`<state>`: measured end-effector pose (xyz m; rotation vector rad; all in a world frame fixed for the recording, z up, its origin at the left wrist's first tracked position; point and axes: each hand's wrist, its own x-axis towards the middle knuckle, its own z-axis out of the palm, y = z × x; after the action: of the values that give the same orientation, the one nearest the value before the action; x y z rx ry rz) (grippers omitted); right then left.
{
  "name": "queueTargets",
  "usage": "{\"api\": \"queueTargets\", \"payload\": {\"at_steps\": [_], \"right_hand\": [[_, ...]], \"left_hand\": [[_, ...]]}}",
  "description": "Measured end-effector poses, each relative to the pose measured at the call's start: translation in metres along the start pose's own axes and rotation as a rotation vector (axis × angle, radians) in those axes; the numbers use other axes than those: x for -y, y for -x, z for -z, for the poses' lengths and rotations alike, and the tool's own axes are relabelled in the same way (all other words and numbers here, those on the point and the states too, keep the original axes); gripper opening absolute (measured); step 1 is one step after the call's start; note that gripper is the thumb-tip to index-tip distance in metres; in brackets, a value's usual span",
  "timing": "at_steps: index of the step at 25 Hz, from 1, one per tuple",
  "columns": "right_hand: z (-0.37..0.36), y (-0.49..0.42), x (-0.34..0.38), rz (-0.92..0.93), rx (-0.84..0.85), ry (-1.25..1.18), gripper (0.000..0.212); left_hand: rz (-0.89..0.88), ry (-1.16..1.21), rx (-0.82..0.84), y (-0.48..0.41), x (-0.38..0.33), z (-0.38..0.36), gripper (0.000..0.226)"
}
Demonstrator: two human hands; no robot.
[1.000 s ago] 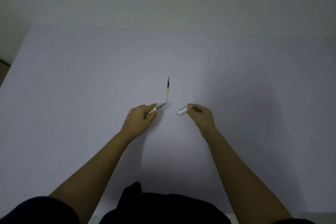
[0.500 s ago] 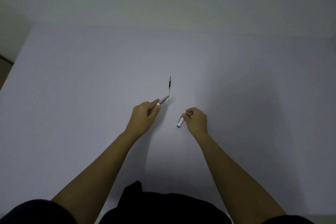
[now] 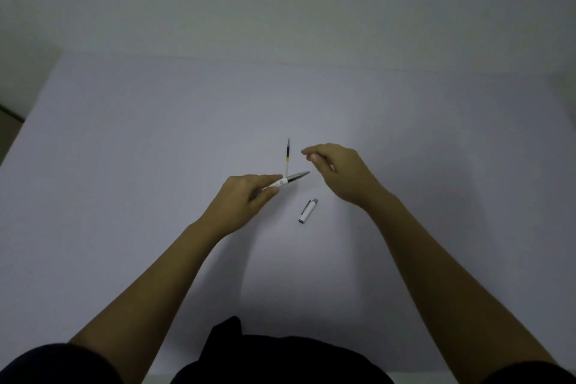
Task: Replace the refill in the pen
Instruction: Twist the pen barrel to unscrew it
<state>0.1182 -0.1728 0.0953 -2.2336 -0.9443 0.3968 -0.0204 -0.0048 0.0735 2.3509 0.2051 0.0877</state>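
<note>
- White and silver, the pen [image 3: 285,181] is pinched in the left hand [image 3: 246,200], its metal tip pointing right and slightly away, held just above the pale table [image 3: 124,150].
- A second ago the right hand [image 3: 338,170] was holding the white cap [image 3: 308,211]; half a second ago it was lowering it near the table. Now the cap lies on the table by itself, between the two forearms and just below the pen tip.
- With the cap released, the right hand has risen and moved away from the person. It holds nothing; thumb and forefinger are loosely curled toward each other with a gap between them.
- That hand now hovers just right of the refill [image 3: 287,154], a thin stick with a dark upper part and a yellowish lower part, lying on the table pointing away from the person. Its near end passes behind the pen's tip in this view; whether they touch I cannot tell.
- The refill has not moved across the three moments.
- My reading: uncapping is done, and the freed right hand is going either for the pen's front section to unscrew it or for the refill. The pen looks unopened, so the swap itself has not begun.
</note>
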Motion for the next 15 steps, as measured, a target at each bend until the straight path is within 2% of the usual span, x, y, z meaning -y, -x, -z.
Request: {"api": "queueTargets", "payload": {"at_steps": [2, 4, 6, 8, 12, 15], "right_hand": [[0.005, -0.001, 0.01, 0.002, 0.19, 0.13, 0.034], [0.005, 0.0, 0.015, -0.037, 0.36, 0.21, 0.036], [0.01, 0.002, 0.019, -0.054, 0.421, 0.18, 0.032], [0.015, 0.004, 0.021, 0.013, 0.348, 0.141, 0.024], [0.02, 0.012, 0.024, 0.289, 0.132, 0.195, 0.015], [0.027, 0.014, 0.025, 0.213, 0.171, 0.135, 0.026]], "left_hand": [[-0.058, -0.045, 0.012, 0.0, -0.005, 0.005, 0.031], [-0.028, -0.024, -0.005, 0.001, -0.009, 0.008, 0.029], [-0.006, -0.002, 0.003, 0.002, -0.01, 0.012, 0.02], [-0.031, 0.0, 0.022, 0.004, -0.012, 0.014, 0.023], [-0.015, 0.069, -0.036, 0.008, -0.017, 0.013, 0.028], [-0.049, 0.027, -0.074, 0.011, -0.021, 0.012, 0.021]]}}
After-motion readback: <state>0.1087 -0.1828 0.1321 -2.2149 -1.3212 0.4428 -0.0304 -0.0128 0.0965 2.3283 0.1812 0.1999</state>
